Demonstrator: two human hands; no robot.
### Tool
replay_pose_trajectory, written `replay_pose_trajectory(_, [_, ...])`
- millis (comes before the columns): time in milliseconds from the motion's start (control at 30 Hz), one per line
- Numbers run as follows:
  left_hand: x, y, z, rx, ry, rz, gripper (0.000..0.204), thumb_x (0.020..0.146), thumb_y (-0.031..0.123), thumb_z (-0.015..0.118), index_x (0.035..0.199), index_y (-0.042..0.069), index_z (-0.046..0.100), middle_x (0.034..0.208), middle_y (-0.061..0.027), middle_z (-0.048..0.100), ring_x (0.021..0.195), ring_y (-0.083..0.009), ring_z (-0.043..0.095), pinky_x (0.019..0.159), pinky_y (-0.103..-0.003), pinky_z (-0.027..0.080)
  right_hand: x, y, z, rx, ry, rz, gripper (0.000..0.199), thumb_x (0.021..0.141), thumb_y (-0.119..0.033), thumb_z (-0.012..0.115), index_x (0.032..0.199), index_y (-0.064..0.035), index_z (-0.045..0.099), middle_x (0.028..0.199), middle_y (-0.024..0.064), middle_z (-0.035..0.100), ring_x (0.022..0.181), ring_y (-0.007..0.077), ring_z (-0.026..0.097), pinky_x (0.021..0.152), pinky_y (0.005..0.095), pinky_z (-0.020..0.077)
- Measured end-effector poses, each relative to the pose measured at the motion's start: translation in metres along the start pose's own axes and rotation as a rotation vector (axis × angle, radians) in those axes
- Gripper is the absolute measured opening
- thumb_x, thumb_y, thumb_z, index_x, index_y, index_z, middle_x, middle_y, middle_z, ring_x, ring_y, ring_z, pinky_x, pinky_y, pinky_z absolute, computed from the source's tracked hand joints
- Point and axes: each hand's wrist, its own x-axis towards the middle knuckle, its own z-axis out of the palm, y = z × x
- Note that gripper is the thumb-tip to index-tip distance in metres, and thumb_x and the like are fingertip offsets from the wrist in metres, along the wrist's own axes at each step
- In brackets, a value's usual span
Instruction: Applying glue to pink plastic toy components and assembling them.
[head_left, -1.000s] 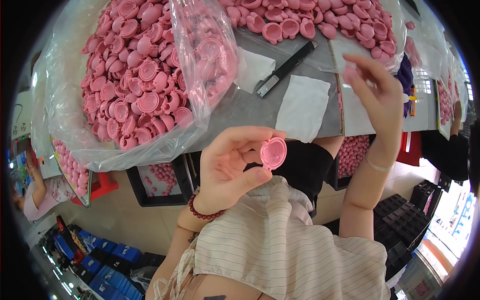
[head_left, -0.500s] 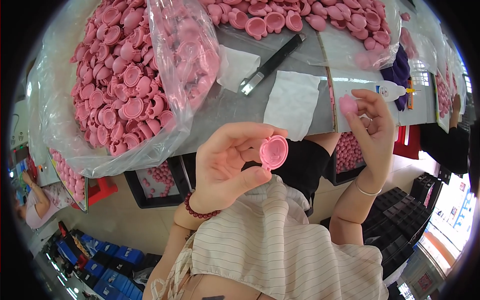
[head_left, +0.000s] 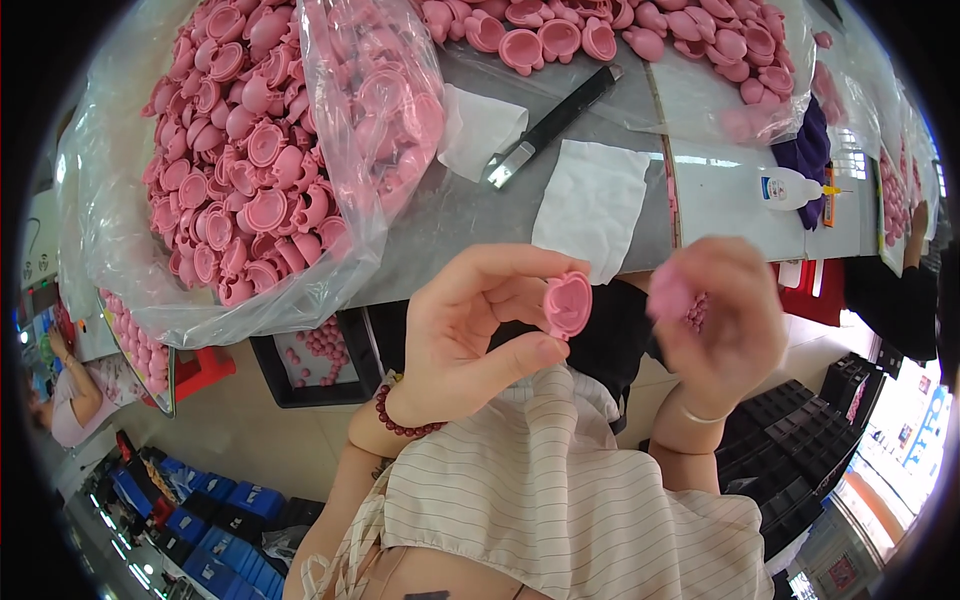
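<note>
Left hand (head_left: 470,335): my thumb and fingertips grasp a pink cup-shaped shell (head_left: 568,305) by its edge, hollow side toward me | Right hand (head_left: 725,315): my fingers grasp a blurred second pink piece (head_left: 672,292), apart from the shell | Position: both pieces in front of the grey table (head_left: 425,245)

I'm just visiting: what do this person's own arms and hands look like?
No gloves, and no sleeve on the left forearm or right forearm. The left hand has a dark red beaded bracelet at the wrist; the right hand, blurred, a thin pale bangle. A small dark mark shows past the bracelet, its shape unclear.
</note>
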Motion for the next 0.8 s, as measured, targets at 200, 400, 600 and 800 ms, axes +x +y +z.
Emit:
replay_pose_trajectory(200, [0.0, -0.003, 0.002, 0.05, -0.043, 0.026, 0.04, 0.069, -0.009, 0.058, 0.106, -0.005, 0.045, 0.105, -0.0143, 0.051, 0.085, -0.0145, 0.055, 0.075, -0.025, 0.046, -0.001, 0.009, 0.021, 0.018, -0.111, -0.18, 0.032, 0.048, 0.005, 0.063, 0.079, 0.0009, 0.055, 0.081, 0.0118, 0.054, 0.068, 0.0197, 0.053, 0.056, 0.0253, 0.0439])
replay_pose_trajectory(400, [0.0, -0.003, 0.004, 0.089, -0.016, 0.022, 0.04, 0.067, -0.009, 0.06, 0.105, -0.005, 0.047, 0.104, -0.0126, 0.051, 0.086, -0.0147, 0.055, 0.075, -0.025, 0.046, -0.005, 0.011, 0.023, -0.006, -0.111, -0.186, 0.032, 0.049, 0.004, 0.066, 0.08, -0.0019, 0.057, 0.08, 0.0097, 0.055, 0.068, 0.0189, 0.053, 0.056, 0.0252, 0.043])
replay_pose_trajectory(600, [0.006, -0.006, 0.004, 0.164, 0.008, 0.089, 0.047, 0.062, -0.008, 0.066, 0.106, -0.004, 0.048, 0.101, -0.0116, 0.052, 0.088, -0.0153, 0.054, 0.078, -0.026, 0.045, -0.017, 0.01, 0.023, -0.261, -0.102, -0.317, 0.03, 0.049, -0.001, 0.065, 0.079, -0.0057, 0.062, 0.078, 0.0025, 0.05, 0.063, 0.0137, 0.047, 0.051, 0.0234, 0.04])
replay_pose_trajectory(800, [0.012, -0.005, 0.006, 0.258, 0.143, 0.12, 0.046, 0.06, -0.007, 0.068, 0.103, -0.004, 0.051, 0.097, -0.0107, 0.055, 0.086, -0.015, 0.055, 0.077, -0.025, 0.044, -0.019, 0.009, 0.013, -0.256, 0.014, -0.357, 0.018, 0.059, 0.006, 0.06, 0.074, -0.0012, 0.054, 0.074, 0.0082, 0.051, 0.062, 0.0202, 0.048, 0.05, 0.0268, 0.037])
